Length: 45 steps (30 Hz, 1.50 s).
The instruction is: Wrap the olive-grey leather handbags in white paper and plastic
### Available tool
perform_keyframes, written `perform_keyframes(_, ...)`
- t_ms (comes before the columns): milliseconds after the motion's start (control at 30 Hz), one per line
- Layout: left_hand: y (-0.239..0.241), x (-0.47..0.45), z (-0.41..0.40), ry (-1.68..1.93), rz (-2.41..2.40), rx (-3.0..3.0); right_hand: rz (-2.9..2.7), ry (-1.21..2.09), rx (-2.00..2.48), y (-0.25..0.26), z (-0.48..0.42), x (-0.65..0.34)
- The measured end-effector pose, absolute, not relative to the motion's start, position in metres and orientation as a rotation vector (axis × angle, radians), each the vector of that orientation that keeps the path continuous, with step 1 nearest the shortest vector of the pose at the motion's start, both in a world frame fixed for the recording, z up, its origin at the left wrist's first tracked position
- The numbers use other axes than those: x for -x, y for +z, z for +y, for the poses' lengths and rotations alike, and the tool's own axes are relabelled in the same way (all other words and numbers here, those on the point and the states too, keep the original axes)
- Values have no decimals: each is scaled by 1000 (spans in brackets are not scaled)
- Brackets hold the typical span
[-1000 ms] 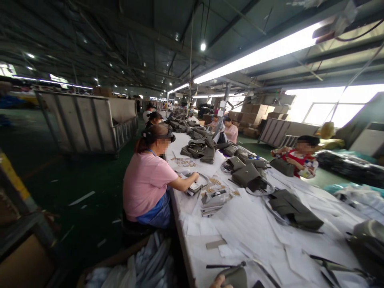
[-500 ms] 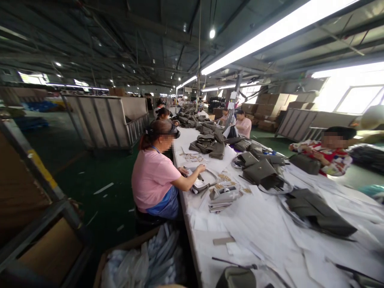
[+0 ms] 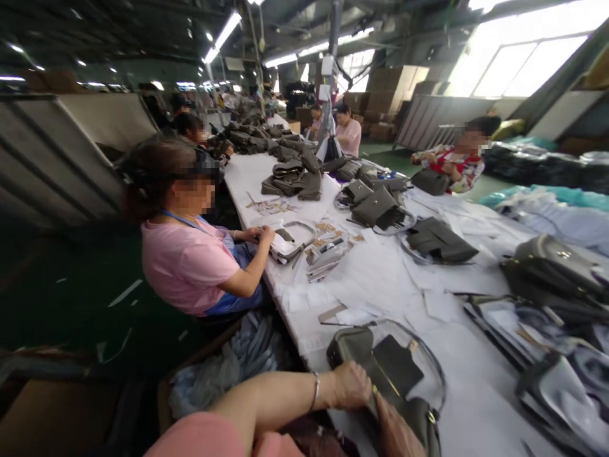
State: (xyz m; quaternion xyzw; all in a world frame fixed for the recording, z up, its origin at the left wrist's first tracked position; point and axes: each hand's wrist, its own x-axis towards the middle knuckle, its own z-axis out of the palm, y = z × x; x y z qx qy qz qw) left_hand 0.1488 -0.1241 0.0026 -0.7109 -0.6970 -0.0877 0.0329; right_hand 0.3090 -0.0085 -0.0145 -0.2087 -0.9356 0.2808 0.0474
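An olive-green handbag (image 3: 387, 371) with a thin shoulder strap lies at the near edge of the long white-covered table (image 3: 380, 285). My left hand (image 3: 351, 384), with a bracelet on its wrist, is closed on the bag's near edge. My right hand (image 3: 397, 433) shows only in part at the bottom edge; its thumb and back press onto the bag's front, gripping it. Both hands touch the same bag.
A person in a pink shirt (image 3: 190, 260) sits to the left, hands on a bag part (image 3: 285, 241). More olive bags (image 3: 295, 178) are piled along the table, and other workers (image 3: 457, 162) sit opposite. White paper sheets cover the table. A box of plastic bags (image 3: 238, 362) stands on the floor.
The view has dropped and swung right. My arms and the handbag, earlier barely in view at the bottom edge, now show fully, with both hands on the bag.
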Motion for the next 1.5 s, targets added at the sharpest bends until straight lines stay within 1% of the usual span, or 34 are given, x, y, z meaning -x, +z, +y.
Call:
perform_keyframes(100,3,-141,-134,-312,-2085,2151,-2869,839,676,-25,-26,-310)
perform_keyframes(233,-5,-140,-145,-337,-2162,2195,-2946,655,635,-22,-43,-304)
perform_keyframes(400,-15,-138,-146,-324,-2306,2307,-2937,345,438,-27,-31,-302)
perform_keyframes(533,-15,-138,-143,-373,-2326,2309,-2911,236,341,-36,-17,-304)
perform_keyframes(733,9,-113,-130,-318,-2232,2342,-2903,197,352,-37,-10,-305)
perform_keyframes(833,15,-89,-131,-280,-2317,2126,-2901,209,376,-34,-9,-305)
perform_keyframes(1000,4,-71,-134,-286,-2522,1866,-2904,288,438,-27,-9,-301)
perform_keyframes(1167,0,-92,-123,-372,-2618,1813,-2852,408,658,-21,-7,-286)
perform_keyframes(1267,-2,-117,-122,-421,-2629,1794,-2824,362,730,-20,-6,-275)
perform_keyframes(1367,-11,-135,-127,-453,-2592,1779,-2839,274,631,-21,-5,-272)
perform_keyframes(1500,-26,-132,-137,-511,-2501,1874,-2814,189,549,-22,-4,-272)
